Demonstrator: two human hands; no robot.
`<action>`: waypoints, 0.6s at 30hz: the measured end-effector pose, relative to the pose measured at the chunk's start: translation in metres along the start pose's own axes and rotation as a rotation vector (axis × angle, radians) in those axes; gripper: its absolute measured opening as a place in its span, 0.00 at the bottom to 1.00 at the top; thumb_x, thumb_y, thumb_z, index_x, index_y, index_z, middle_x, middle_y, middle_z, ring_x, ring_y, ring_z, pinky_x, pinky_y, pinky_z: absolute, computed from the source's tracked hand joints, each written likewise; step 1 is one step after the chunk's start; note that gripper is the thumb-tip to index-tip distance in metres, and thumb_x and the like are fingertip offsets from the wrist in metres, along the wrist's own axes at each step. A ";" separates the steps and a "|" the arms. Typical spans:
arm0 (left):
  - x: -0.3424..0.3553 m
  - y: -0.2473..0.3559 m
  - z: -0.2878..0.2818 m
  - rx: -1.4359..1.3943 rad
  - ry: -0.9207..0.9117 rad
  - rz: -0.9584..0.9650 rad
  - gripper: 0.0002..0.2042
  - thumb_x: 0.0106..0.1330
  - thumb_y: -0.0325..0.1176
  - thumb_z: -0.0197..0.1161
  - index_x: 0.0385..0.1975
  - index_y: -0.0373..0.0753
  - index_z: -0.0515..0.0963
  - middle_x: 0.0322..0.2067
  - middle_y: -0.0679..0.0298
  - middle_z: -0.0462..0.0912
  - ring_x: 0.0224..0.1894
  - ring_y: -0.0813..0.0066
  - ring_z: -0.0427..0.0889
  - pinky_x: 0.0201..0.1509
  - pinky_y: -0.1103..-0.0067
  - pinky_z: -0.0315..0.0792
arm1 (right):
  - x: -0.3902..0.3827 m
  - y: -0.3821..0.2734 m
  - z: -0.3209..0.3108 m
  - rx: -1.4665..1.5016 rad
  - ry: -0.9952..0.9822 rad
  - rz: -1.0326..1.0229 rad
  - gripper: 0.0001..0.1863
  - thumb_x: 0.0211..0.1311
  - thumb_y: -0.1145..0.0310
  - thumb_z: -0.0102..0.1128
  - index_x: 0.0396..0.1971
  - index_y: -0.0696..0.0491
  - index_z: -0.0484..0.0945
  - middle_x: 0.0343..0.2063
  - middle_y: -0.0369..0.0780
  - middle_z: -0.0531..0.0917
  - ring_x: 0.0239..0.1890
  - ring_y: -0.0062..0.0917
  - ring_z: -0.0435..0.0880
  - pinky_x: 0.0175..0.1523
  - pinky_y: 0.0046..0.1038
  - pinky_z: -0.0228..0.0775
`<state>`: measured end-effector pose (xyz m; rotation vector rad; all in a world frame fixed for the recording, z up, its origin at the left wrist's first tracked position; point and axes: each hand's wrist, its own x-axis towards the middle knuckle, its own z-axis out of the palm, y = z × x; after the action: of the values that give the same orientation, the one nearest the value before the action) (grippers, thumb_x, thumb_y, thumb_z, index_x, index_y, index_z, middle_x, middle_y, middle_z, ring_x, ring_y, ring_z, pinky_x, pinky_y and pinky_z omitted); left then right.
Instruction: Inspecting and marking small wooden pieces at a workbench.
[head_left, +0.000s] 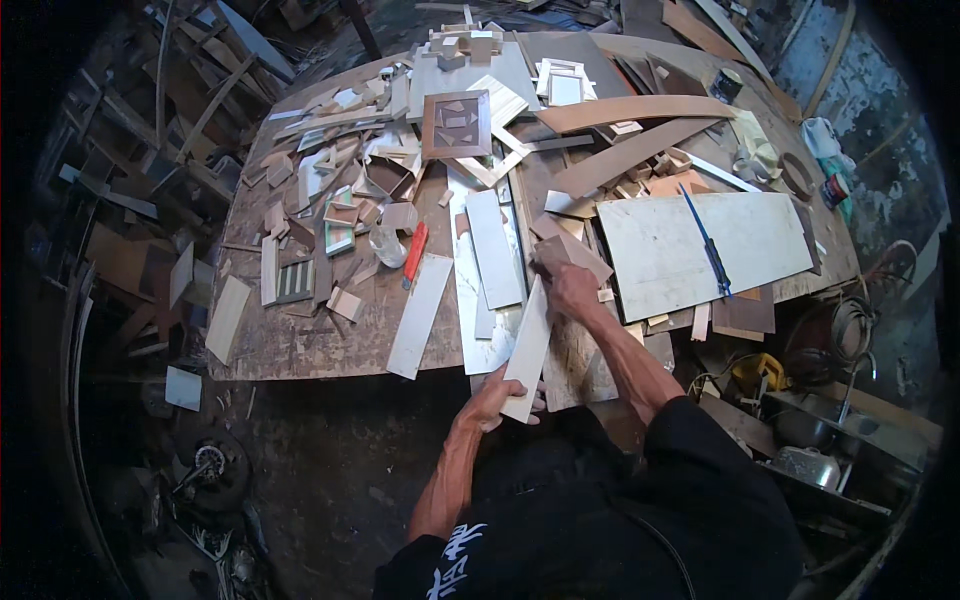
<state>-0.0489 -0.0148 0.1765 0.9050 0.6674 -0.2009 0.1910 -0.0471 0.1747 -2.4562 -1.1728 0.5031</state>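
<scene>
Head view, looking down. Left hand (492, 400) at near edge of worktop (300, 345), grip clenched round near end of long pale strip (528, 345). Strip running away from the body, near end overhanging the worktop edge, far end up at right hand (568, 288). Right hand on far end of strip, fingers curled; whether pinching the strip or just pressing on it, cannot tell. Brown offcut (575, 255) touching right hand on its far side. Just left of strip: several more pale strips lying side by side, one wide white strip (495, 248), one slanted strip (420, 315) reaching the near edge. Red-handled tool (414, 252) beside the slanted strip, clear plastic cup-like thing (388, 245) touching it on the left. Right of hands: big white board (700, 245), tilted, with blue pencil-like stick (708, 245) lying across it. Farther left: heap of small wood and laminate scraps (330, 210). Farther back, centre: square brown frame (456, 125) with small pieces inside, long curved brown veneer strips (630, 110) to its right, stack of small blocks (465, 42) at far edge. Floor around worktop littered with planks and offcuts, dark.
</scene>
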 end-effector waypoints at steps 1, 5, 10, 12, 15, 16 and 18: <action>-0.002 0.001 0.001 -0.091 -0.018 0.000 0.29 0.58 0.24 0.49 0.64 0.37 0.57 0.46 0.50 0.77 0.39 0.60 0.82 0.34 0.66 0.82 | 0.001 0.007 0.003 -0.001 -0.001 0.000 0.31 0.53 0.73 0.50 0.61 0.40 0.67 0.46 0.49 0.81 0.39 0.48 0.82 0.50 0.49 0.69; 0.004 -0.008 -0.008 -0.008 0.023 0.017 0.26 0.65 0.28 0.53 0.64 0.34 0.58 0.51 0.49 0.76 0.45 0.60 0.82 0.43 0.70 0.79 | -0.023 0.027 0.015 0.278 0.317 -0.044 0.33 0.49 0.74 0.48 0.61 0.41 0.66 0.45 0.51 0.80 0.43 0.53 0.79 0.49 0.46 0.71; 0.016 -0.019 -0.011 0.580 0.289 0.165 0.32 0.62 0.29 0.59 0.65 0.30 0.56 0.59 0.45 0.68 0.58 0.56 0.73 0.62 0.72 0.65 | -0.068 0.033 0.017 0.445 0.302 0.023 0.39 0.46 0.77 0.45 0.65 0.43 0.62 0.48 0.55 0.77 0.48 0.53 0.77 0.51 0.44 0.70; 0.022 -0.016 -0.004 0.768 0.439 0.216 0.33 0.62 0.29 0.60 0.66 0.30 0.54 0.62 0.44 0.65 0.62 0.56 0.68 0.66 0.72 0.59 | -0.078 0.040 0.026 0.413 0.351 -0.025 0.39 0.45 0.78 0.46 0.65 0.44 0.61 0.51 0.55 0.75 0.49 0.51 0.77 0.52 0.42 0.71; 0.034 -0.025 -0.010 0.460 0.447 0.542 0.32 0.65 0.29 0.58 0.67 0.31 0.53 0.63 0.46 0.65 0.64 0.60 0.66 0.66 0.75 0.58 | -0.100 0.014 0.016 0.368 0.423 -0.158 0.40 0.46 0.82 0.47 0.65 0.42 0.62 0.58 0.48 0.72 0.54 0.46 0.76 0.55 0.37 0.71; 0.034 -0.021 -0.006 0.463 0.441 0.539 0.32 0.65 0.29 0.58 0.67 0.31 0.53 0.63 0.46 0.65 0.64 0.60 0.66 0.66 0.75 0.58 | -0.109 0.008 0.012 0.368 0.426 -0.152 0.40 0.46 0.82 0.47 0.65 0.42 0.62 0.58 0.48 0.72 0.54 0.46 0.76 0.55 0.37 0.71; 0.033 -0.013 0.001 0.246 0.409 0.442 0.26 0.68 0.29 0.54 0.66 0.31 0.58 0.59 0.49 0.71 0.59 0.66 0.70 0.63 0.78 0.62 | -0.133 -0.003 0.011 0.314 0.191 -0.269 0.42 0.44 0.85 0.46 0.64 0.41 0.65 0.62 0.42 0.69 0.53 0.43 0.77 0.51 0.34 0.74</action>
<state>-0.0283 -0.0196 0.1483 1.3244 0.8093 0.3126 0.1053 -0.1487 0.1873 -1.9965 -1.2166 0.3362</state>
